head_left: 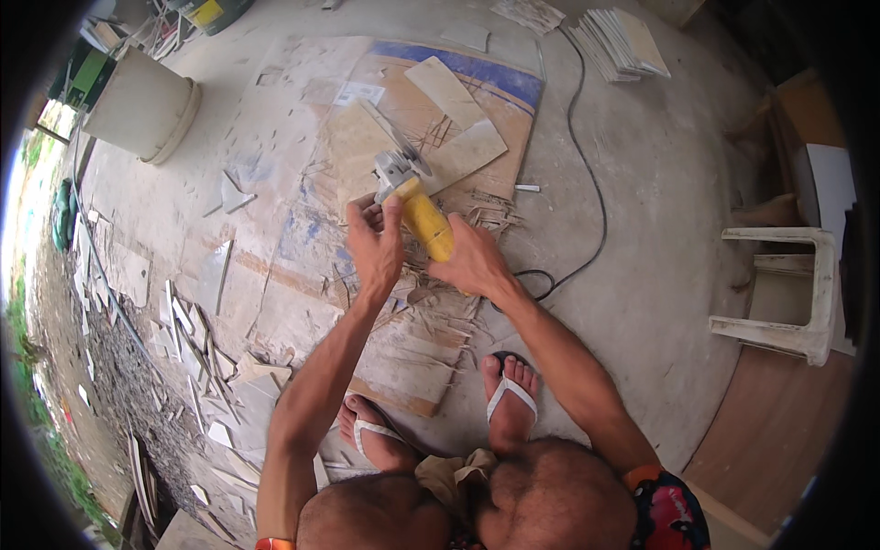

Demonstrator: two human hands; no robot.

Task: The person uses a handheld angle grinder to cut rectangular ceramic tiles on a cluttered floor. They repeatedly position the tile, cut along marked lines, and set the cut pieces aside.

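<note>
With both arms stretched forward, I hold a yellow angle grinder [426, 220] over a worn cardboard sheet [394, 362] on the floor. My right hand [472, 259] is wrapped round the rear of its yellow body. My left hand [374, 246] grips beside the grey metal head, its fingers curled and partly hidden. The cutting disc [417, 159] stands on edge at the right side of a beige tile [353, 151]. Whether the disc touches this tile I cannot tell. Another cut, angled tile piece [467, 151] lies to the right of the disc.
A black power cord [600, 197] loops along the right. Tile offcuts [206, 353] litter the left; stacked tiles [619, 44] stand at the far right. A pale bucket [142, 105] is at far left, a white plastic stool [779, 293] at right. My sandalled feet [509, 399] are near the cardboard.
</note>
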